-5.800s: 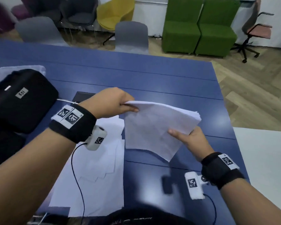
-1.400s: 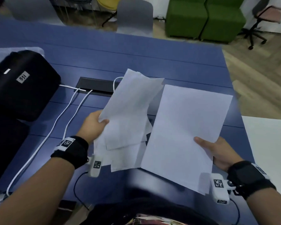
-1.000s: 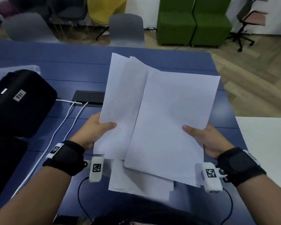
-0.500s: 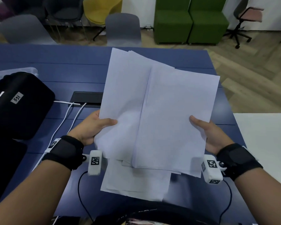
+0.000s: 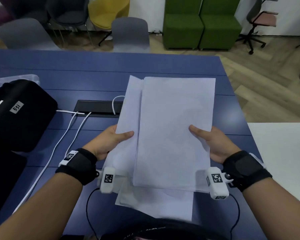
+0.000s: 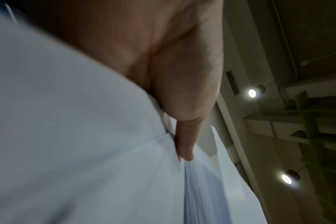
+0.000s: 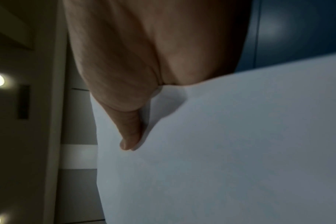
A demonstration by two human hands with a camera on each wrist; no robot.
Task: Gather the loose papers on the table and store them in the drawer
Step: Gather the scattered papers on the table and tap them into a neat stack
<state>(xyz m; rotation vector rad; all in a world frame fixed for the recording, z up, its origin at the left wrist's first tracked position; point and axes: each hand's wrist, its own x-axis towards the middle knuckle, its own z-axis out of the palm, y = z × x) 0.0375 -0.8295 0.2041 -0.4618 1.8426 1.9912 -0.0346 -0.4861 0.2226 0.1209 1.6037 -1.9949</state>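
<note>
The left hand is clamping the left edge of the papers, thumb lying across the top sheet and the fingers hidden beneath, while the right hand is doing the same on the right edge, so the stack is being held up between the two hands above the blue tabletop, tilted toward the person. The sheets are looking light, thin and floppy, and they are not squared: one sheet is sticking out at the upper left and others are hanging lower at the near end, so loose ones could probably slide out or crease. The long side edges, where the hands are already gripping, seem the right place to hold, with the near end likely needing a tap on the tabletop to even it. The head view is showing the whole uneven outline, plus a black case and white cables at the left; no drawer is appearing anywhere. The left wrist view is revealing what the head view cannot: the fanned layers of sheet edges under the thumb, paper puckering there. The right wrist view is showing the other thumb lying flat on a smooth sheet.
</note>
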